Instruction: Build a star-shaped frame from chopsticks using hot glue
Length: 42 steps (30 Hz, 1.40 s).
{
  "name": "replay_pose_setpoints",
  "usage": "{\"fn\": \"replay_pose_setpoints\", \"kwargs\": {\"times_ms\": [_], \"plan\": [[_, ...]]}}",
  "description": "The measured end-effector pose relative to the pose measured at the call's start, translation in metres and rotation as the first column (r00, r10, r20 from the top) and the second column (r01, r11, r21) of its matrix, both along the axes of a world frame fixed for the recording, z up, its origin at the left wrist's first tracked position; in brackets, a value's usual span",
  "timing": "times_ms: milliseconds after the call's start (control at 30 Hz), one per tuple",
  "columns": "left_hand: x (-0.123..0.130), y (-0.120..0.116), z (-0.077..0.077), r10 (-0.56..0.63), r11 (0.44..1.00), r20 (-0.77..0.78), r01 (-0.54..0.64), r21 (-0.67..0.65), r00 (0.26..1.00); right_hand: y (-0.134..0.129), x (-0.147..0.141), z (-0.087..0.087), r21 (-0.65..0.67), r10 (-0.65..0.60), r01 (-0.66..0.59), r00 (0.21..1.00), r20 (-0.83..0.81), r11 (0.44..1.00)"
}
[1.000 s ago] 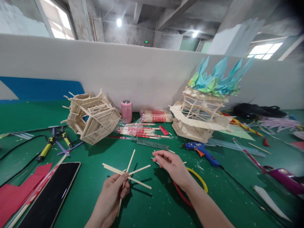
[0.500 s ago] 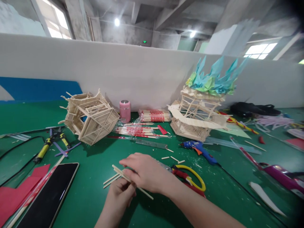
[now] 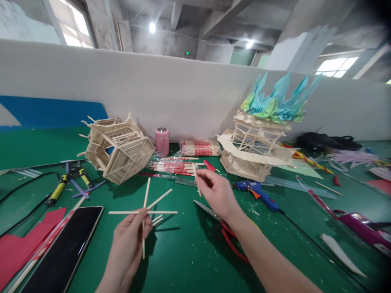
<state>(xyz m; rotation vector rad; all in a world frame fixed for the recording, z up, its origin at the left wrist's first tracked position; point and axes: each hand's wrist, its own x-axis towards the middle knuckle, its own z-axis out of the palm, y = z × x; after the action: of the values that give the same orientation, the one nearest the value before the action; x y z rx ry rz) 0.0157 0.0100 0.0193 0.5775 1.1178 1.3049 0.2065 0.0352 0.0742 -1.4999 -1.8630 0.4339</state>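
My left hand (image 3: 130, 234) is closed, pinching several crossed wooden sticks (image 3: 163, 212) that fan out from one point above the green table. Below them, more short sticks (image 3: 157, 220) show past the fingertips, partly hidden by the hand. To the right, my right hand (image 3: 218, 193) pinches a single wooden stick (image 3: 194, 170) between thumb and fingers, held nearly upright. Under my right wrist lies a pair of scissors (image 3: 207, 208) with red and yellow handles, partly covered by the forearm.
Two stick-built models, one lying tilted (image 3: 122, 150) and one with blue paper petals (image 3: 259, 162), stand at the back. Between them are a pink flask (image 3: 162, 142) and bundled sticks (image 3: 200, 148). A blue glue gun (image 3: 259, 194), a phone (image 3: 65, 248) and pliers (image 3: 59, 189) lie around.
My hands have moved apart, the left to the left and the right up and right with one stick. The sticks in my left hand now show spread in a crossed fan.
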Motion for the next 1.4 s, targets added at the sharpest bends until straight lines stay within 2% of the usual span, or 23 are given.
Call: {"fn": "replay_pose_setpoints", "kwargs": {"times_ms": [167,267,333,467,633,700,767,833,900,1033,1167,1233,1400], "plan": [[-0.001,0.002,0.001,-0.009,0.999,0.106,0.014,-0.046,0.994,-0.024,-0.016,-0.039,-0.158,0.156,-0.125,0.966,0.206,0.980],[0.006,-0.002,-0.004,-0.036,0.997,0.129,0.045,-0.066,0.991,-0.022,-0.027,-0.057,-0.184,0.170,-0.123,0.948,0.270,0.975],[0.009,-0.004,-0.007,-0.048,0.996,0.134,0.058,-0.074,0.990,-0.018,-0.029,-0.062,-0.180,0.158,-0.111,0.949,0.272,0.977],[0.010,-0.006,-0.007,-0.071,0.994,0.147,0.083,-0.074,0.987,-0.021,-0.019,-0.060,-0.142,0.095,-0.069,0.979,0.183,0.987],[0.018,-0.014,-0.004,-0.175,0.980,0.170,0.189,-0.065,0.970,-0.049,0.008,-0.052,-0.128,-0.024,0.021,0.999,-0.022,0.992],[0.024,-0.018,-0.007,-0.236,0.966,0.171,0.251,-0.067,0.957,-0.059,0.016,-0.052,-0.199,-0.081,0.038,0.973,-0.216,0.979],[0.029,-0.022,-0.010,-0.284,0.951,0.161,0.299,-0.074,0.945,-0.066,0.021,-0.052,-0.283,-0.122,0.001,0.904,-0.411,0.959],[0.034,-0.025,-0.013,-0.302,0.945,0.138,0.315,-0.084,0.943,-0.071,0.022,-0.053,-0.323,-0.138,-0.037,0.853,-0.502,0.946],[0.037,-0.026,-0.015,-0.293,0.949,0.110,0.303,-0.089,0.950,-0.075,0.022,-0.054,-0.324,-0.137,-0.043,0.849,-0.511,0.945],[0.038,-0.026,-0.016,-0.268,0.958,0.063,0.273,-0.082,0.961,-0.082,0.018,-0.061,-0.313,-0.121,-0.024,0.891,-0.437,0.949],[0.038,-0.026,-0.015,-0.252,0.963,0.031,0.254,-0.085,0.967,-0.084,0.016,-0.069,-0.250,-0.159,0.040,0.863,-0.479,0.968],[0.038,-0.027,-0.015,-0.264,0.960,0.022,0.265,-0.091,0.964,-0.082,0.016,-0.069,-0.201,-0.156,0.067,0.868,-0.471,0.977],[0.039,-0.028,-0.013,-0.337,0.936,0.010,0.336,-0.102,0.942,-0.076,0.018,-0.059,-0.107,-0.081,0.049,0.944,-0.321,0.993]]}}
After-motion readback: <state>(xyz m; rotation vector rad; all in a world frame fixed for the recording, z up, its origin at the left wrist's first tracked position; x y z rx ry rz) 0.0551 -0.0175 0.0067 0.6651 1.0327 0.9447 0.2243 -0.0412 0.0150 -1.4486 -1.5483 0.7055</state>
